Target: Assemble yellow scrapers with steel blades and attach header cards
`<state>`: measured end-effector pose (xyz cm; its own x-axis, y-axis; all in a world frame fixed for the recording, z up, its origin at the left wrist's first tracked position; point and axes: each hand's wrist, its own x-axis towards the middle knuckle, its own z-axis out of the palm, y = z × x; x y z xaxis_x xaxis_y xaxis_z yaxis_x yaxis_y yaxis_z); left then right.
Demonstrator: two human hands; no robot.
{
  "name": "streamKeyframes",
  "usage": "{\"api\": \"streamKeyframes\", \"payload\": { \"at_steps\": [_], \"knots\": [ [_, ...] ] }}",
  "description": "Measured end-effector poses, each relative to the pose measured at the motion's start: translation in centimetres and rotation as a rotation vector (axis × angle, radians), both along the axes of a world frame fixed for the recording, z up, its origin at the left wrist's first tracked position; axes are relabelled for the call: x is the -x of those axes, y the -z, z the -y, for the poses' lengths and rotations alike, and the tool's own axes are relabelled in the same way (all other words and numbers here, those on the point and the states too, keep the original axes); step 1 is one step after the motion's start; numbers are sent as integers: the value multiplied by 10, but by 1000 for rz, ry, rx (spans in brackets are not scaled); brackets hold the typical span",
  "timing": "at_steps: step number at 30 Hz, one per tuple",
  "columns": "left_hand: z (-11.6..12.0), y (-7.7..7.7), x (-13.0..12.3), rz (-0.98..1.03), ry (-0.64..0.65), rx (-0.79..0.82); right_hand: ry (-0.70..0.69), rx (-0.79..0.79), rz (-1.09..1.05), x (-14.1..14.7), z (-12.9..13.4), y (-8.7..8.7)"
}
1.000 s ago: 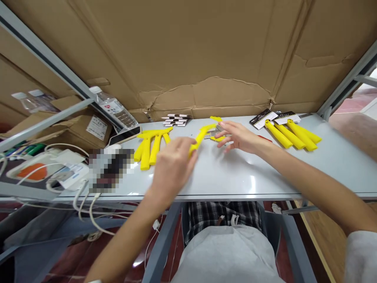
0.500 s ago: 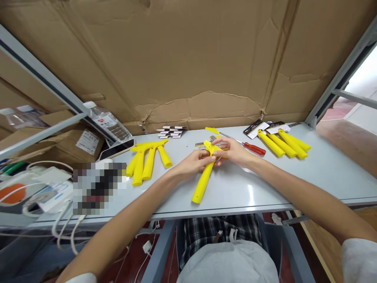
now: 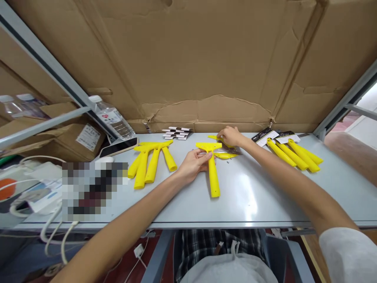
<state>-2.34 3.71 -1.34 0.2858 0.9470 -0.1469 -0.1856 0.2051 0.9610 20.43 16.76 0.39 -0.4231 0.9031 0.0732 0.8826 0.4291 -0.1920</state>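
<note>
My left hand (image 3: 194,163) grips a yellow T-shaped scraper handle (image 3: 214,179) near its neck, with the crosspiece away from me and the grip pointing toward me. Farther back, my right hand (image 3: 231,136) bends its fingers down onto a flat yellow plastic piece (image 3: 212,137), which they partly cover. Below that hand lie another yellow piece (image 3: 225,156) and thin metal strips (image 3: 228,150). Tiny dark bits, perhaps screws, are beside them. On the left rest several similar yellow handles (image 3: 150,169), overlapping.
Carded yellow-handled tools (image 3: 300,155) lie at the right. White-and-black strips (image 3: 177,133) are stacked against the cardboard (image 3: 206,112). A phone (image 3: 118,147), a water bottle (image 3: 113,118) and white cables (image 3: 44,232) occupy the left side. Metal posts frame the table (image 3: 188,214).
My right hand has left the handle and moved back to the yellow pieces. The handle, still in my left hand, has turned more upright in view. The red screwdriver handle no longer shows.
</note>
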Motion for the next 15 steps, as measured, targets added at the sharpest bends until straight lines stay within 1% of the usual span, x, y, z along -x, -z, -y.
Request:
{"api": "streamKeyframes", "payload": {
  "at_steps": [2,4,6,9,10,12,15],
  "knots": [
    [-3,0,1,30,-53,-10,-45,-41,-47,-8,10,-1],
    [-5,-1,2,55,-85,-4,-94,-133,-157,-22,26,-4],
    [-6,-2,2,70,-77,7,-125,-224,-273,-39,47,-3],
    [-5,-3,2,69,-34,21,-104,-265,-361,-64,79,8],
    [-4,-4,2,63,-21,28,-97,-276,-369,-72,87,13],
    [-3,-3,1,44,1,49,-76,-309,-317,-84,97,23],
    [-2,-2,1,22,30,71,-61,-299,-195,-93,99,30]
  ]
}}
